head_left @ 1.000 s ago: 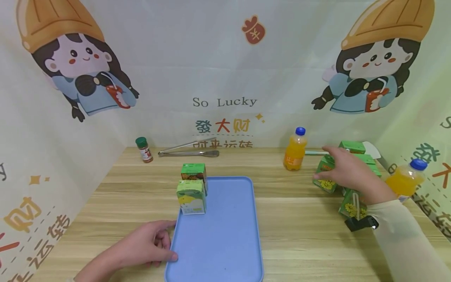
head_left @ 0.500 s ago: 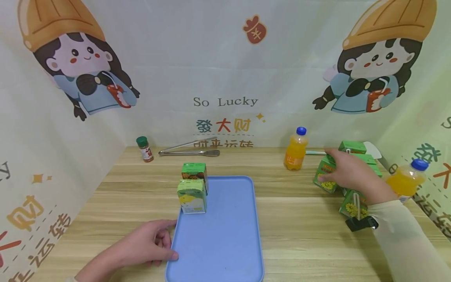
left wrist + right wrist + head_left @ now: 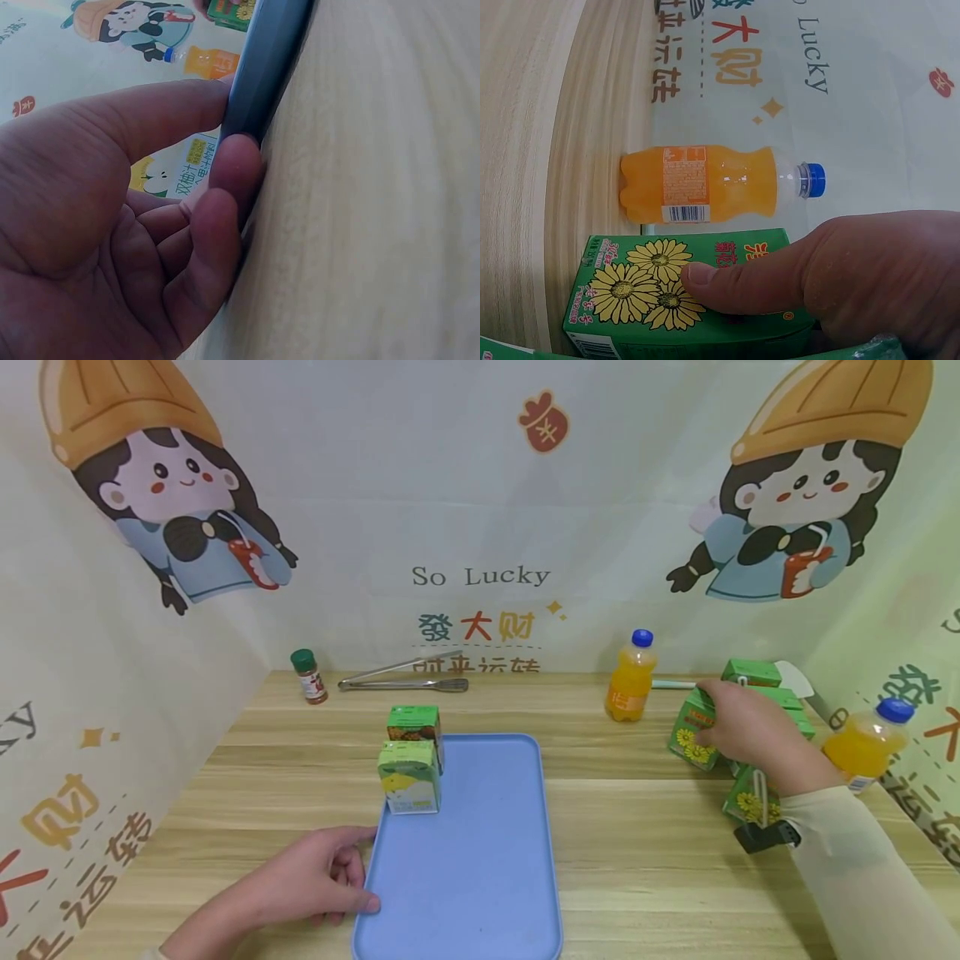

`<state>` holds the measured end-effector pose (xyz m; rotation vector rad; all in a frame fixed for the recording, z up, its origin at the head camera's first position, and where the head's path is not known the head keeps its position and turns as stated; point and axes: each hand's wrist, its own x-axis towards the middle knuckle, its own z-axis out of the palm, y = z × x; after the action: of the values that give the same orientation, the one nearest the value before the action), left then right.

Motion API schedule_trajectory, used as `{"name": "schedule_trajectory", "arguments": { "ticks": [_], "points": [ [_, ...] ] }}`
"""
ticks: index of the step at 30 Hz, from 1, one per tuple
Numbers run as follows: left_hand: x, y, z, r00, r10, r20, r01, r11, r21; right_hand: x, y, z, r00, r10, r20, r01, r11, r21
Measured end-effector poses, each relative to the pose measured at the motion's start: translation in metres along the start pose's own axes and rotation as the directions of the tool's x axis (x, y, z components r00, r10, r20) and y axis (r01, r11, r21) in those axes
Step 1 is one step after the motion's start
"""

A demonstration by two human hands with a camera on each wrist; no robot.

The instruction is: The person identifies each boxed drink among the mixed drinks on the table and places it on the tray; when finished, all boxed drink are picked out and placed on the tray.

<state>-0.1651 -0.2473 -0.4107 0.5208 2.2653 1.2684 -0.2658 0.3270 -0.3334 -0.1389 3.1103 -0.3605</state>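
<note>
My right hand (image 3: pixel 753 727) grips a green drink carton (image 3: pixel 684 739) with yellow flowers on it, at the right of the table. In the right wrist view its thumb lies flat on the carton's flowered face; the other fingers are hidden behind. My left hand (image 3: pixel 303 877) holds the left rim of a blue tray (image 3: pixel 480 868), thumb over the edge and fingers curled against the side. Two cartons stand at the tray's far left corner: a pale green one (image 3: pixel 409 789) in front and a darker green-topped one (image 3: pixel 414 718) behind.
More green cartons (image 3: pixel 742 793) cluster under and beyond my right forearm. Orange drink bottles stand either side of them, one at the back (image 3: pixel 628 681) and one at the right (image 3: pixel 866 747). Metal tongs (image 3: pixel 405 685) and a seasoning jar (image 3: pixel 309 678) lie along the back wall.
My right thumb has moved in from the carton's left edge and now presses on its face. My left hand and the tray have stayed put.
</note>
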Motion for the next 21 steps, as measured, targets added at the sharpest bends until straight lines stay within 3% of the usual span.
{"name": "schedule_trajectory", "arguments": {
  "ticks": [21],
  "points": [
    [-0.0003,0.0001,0.0002,1.0,0.01,-0.001,-0.01,1.0,-0.015,-0.0013,-0.0043,0.0007,1.0,-0.002,-0.003,0.002,1.0,-0.021]
  ]
}}
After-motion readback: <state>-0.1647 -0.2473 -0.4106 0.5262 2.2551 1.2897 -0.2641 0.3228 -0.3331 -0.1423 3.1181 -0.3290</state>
